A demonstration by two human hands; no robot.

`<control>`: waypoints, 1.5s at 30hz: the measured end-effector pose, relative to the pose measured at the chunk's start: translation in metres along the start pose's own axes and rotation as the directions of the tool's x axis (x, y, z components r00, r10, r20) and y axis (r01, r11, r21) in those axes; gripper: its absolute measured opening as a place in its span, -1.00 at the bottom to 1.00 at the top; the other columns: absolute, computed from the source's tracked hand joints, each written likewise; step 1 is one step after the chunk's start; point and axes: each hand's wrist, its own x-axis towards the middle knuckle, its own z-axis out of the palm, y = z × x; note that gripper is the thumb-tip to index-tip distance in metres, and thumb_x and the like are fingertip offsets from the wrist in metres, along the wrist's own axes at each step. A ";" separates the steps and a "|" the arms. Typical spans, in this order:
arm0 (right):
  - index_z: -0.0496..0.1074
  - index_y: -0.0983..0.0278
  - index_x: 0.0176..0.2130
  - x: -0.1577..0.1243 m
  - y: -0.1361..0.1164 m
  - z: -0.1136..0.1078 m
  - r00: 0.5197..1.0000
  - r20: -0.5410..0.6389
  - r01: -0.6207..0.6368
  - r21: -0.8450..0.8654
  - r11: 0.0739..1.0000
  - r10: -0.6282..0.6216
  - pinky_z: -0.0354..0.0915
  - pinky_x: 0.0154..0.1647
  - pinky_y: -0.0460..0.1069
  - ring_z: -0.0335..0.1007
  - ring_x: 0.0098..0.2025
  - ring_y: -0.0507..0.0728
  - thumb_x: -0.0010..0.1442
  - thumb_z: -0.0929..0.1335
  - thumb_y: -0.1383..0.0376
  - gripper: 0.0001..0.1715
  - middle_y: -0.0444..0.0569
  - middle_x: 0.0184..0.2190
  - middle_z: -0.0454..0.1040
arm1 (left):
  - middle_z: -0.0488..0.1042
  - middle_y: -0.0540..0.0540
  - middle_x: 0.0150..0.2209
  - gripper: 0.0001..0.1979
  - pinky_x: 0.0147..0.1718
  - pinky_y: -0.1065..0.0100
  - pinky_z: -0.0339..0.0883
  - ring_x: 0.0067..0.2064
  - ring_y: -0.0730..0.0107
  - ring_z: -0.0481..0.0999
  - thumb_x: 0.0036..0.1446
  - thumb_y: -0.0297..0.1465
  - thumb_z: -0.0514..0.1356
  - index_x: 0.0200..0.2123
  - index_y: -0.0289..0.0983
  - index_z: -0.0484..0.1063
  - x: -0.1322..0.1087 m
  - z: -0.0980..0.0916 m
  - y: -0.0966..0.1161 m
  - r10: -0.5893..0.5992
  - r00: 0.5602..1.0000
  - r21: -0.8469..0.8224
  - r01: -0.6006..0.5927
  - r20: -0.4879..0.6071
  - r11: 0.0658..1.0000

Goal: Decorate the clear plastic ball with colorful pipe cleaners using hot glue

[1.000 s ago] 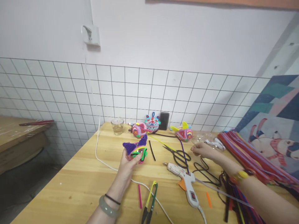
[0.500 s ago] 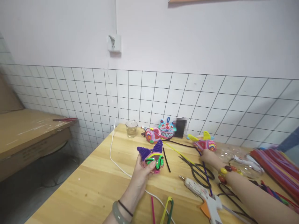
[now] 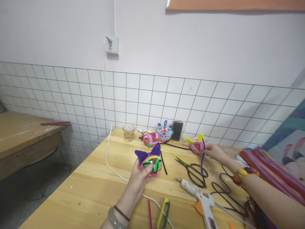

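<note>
My left hand [image 3: 140,173] is closed around a round pipe-cleaner animal [image 3: 152,163], its thumb across the front. Two purple ears stand up from it, and green and black loops ring its shiny middle. At the right, my right hand [image 3: 214,153] pinches a purple pipe cleaner [image 3: 203,162], which hangs upright from the fingertips. Just behind that stem is a pink pipe-cleaner animal [image 3: 196,147] with yellow ears; whether my fingers touch it I cannot tell. Black-handled scissors [image 3: 194,173] lie below, beside the stem's lower end.
A glue gun [image 3: 197,194] lies in front of the scissors, with dark cords to its right. Behind stand a glass [image 3: 129,133], another pink animal [image 3: 150,138] and a blue one [image 3: 164,133]. A bundle of pipe cleaners [image 3: 267,168] lies at right; a white cable [image 3: 116,170] crosses the table.
My right hand has drawn back and lifted the purple pipe cleaner, whose top now rises before the yellow-eared animal. My left hand keeps its hold. The view has turned slightly right.
</note>
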 end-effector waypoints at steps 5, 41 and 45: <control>0.45 0.34 -0.19 -0.022 -0.001 -0.029 0.999 0.033 0.026 0.074 0.997 -0.028 0.40 -0.28 0.03 0.46 -0.30 0.09 0.26 0.33 0.17 -0.73 -0.10 -0.26 0.49 | 0.57 -0.10 -0.25 -0.47 -0.35 0.33 0.44 -0.28 0.26 0.58 -0.27 -0.37 0.46 -0.16 -0.24 0.40 0.004 -0.002 -0.002 0.026 0.999 -0.022 -0.027 -0.032 0.999; 0.45 0.32 -0.15 -0.131 -0.097 -0.026 0.499 -0.151 0.777 -0.359 0.518 -0.853 0.30 -0.21 0.09 0.41 -0.23 0.21 0.32 0.22 0.31 -0.75 0.12 -0.26 0.49 | 0.55 -0.12 -0.16 -0.63 -0.22 0.20 0.45 -0.17 0.22 0.56 -0.01 -0.31 0.33 -0.11 -0.22 0.39 0.005 -0.010 0.011 0.015 0.998 -0.138 -0.022 -0.054 0.990; 0.51 0.28 -0.19 -0.082 -0.053 -0.021 0.618 -0.079 0.721 -0.339 0.604 -0.782 0.33 -0.19 0.16 0.43 -0.22 0.25 0.32 0.20 0.18 -0.65 0.10 -0.28 0.51 | 0.56 -0.13 -0.16 -0.67 -0.24 0.23 0.45 -0.15 0.23 0.55 0.02 -0.32 0.31 -0.12 -0.23 0.41 0.008 -0.012 0.014 0.033 0.996 -0.183 -0.049 -0.088 0.982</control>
